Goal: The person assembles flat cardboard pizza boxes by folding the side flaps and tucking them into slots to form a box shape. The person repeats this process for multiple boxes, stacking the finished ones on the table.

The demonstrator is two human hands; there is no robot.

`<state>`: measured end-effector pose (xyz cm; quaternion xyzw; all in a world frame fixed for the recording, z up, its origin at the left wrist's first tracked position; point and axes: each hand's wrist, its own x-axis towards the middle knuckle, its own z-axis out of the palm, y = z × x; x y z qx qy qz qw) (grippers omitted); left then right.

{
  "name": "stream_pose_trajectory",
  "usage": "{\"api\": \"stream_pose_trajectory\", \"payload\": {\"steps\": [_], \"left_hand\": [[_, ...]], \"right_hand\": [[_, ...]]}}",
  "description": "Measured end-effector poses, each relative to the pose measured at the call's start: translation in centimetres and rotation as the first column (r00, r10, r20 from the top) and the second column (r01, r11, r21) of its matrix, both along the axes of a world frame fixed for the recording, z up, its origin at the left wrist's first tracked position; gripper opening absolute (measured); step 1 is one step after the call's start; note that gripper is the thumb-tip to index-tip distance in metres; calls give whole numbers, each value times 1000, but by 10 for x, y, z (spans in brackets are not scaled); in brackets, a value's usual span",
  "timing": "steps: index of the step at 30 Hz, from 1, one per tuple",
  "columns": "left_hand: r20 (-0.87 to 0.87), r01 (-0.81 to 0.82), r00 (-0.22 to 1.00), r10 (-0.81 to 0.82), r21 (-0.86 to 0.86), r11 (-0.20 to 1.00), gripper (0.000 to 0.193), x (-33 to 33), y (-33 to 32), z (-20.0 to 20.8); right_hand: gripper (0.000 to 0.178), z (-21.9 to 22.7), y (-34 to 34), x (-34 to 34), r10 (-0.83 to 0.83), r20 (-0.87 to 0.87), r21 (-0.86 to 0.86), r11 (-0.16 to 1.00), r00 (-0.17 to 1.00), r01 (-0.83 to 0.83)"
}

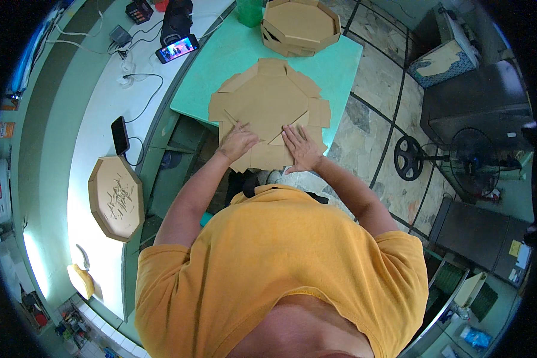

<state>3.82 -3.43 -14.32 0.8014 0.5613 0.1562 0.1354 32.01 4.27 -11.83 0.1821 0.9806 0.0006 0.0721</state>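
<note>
A flat brown cardboard box blank [262, 98], eight-sided with flaps around its edge, lies on the green table [194, 95]. Its near corners show slanting slits or fold lines. My left hand [238, 142] rests on the near left part of the blank, fingers apart and partly bent. On the near right part, beside a slanting fold, my right hand [303, 148] presses down with its fingers spread. Neither hand grips anything that I can see. Part of the blank's near edge hangs toward my body.
Folded octagonal cardboard boxes [301, 27] are stacked at the table's far end, beside a green container [249, 12]. On the white counter at left are a lit phone [177, 49], a dark phone [120, 135] and an octagonal tray [101, 206] of small sticks. A fan [474, 160] stands right.
</note>
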Motion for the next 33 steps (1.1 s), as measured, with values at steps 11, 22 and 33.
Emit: {"api": "stream_pose_trajectory", "payload": {"steps": [11, 22, 33], "left_hand": [[115, 11, 993, -13, 24, 1000, 32, -8, -10, 10], [108, -160, 984, 143, 170, 972, 27, 11, -7, 2], [-210, -92, 973, 95, 24, 995, 21, 23, -8, 11]], "right_hand": [[47, 7, 14, -15, -207, -206, -142, 973, 956, 180], [24, -8, 11, -33, -142, -544, -120, 989, 827, 91], [14, -24, -2, -39, -115, -405, -120, 990, 907, 72]]}}
